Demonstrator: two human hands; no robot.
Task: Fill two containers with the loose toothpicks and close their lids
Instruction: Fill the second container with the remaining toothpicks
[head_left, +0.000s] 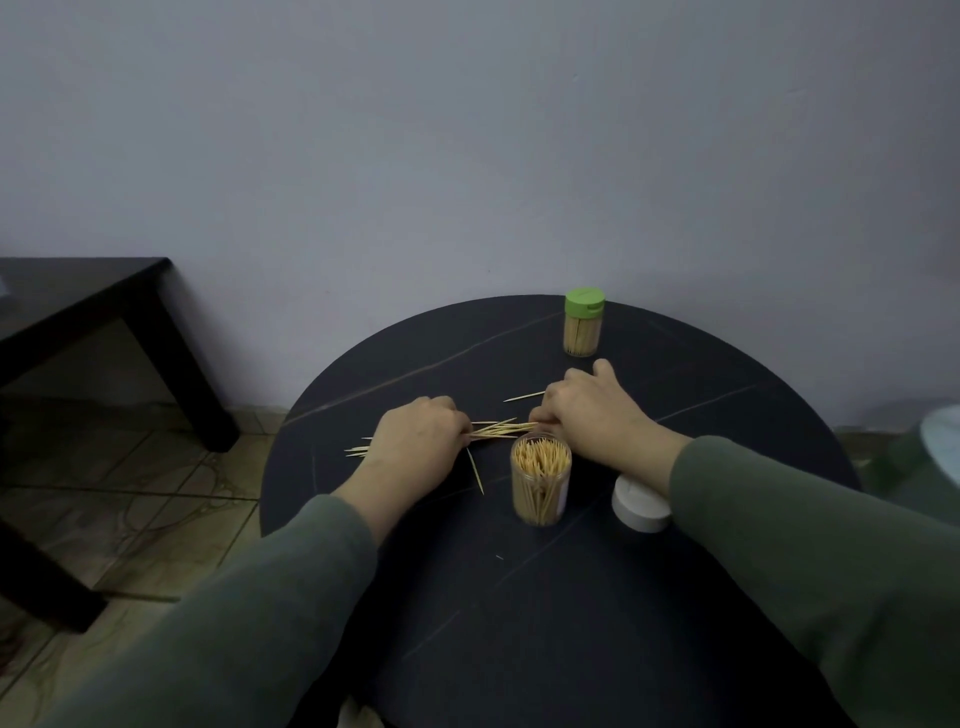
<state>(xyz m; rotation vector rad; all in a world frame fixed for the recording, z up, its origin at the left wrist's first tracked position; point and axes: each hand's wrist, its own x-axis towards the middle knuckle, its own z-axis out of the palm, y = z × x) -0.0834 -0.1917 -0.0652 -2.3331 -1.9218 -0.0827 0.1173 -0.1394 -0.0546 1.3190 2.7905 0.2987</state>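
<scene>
wall (467, 130): plain grey | floor (130, 467): tiled | dark side table (78, 291) left

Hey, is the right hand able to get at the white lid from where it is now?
Probably yes. The white lid lies on the table just beside the right forearm, uncovered; the right hand would only need to release the toothpicks and draw back.

I am looking down on a round table (519, 597) where an open container (541, 480) is standing near the middle, a loose lid (640, 509) is lying just to its right, and a closed container (584, 322) is standing behind both at the far edge. A bundle of loose toothpicks (498, 430) is lying just behind the open container, with my left hand (415, 441) resting at its left end and my right hand (592, 410) at its right end. Single toothpicks are lying apart beside the bundle, and a second table (78, 291) is standing on the floor off to the left.
</scene>
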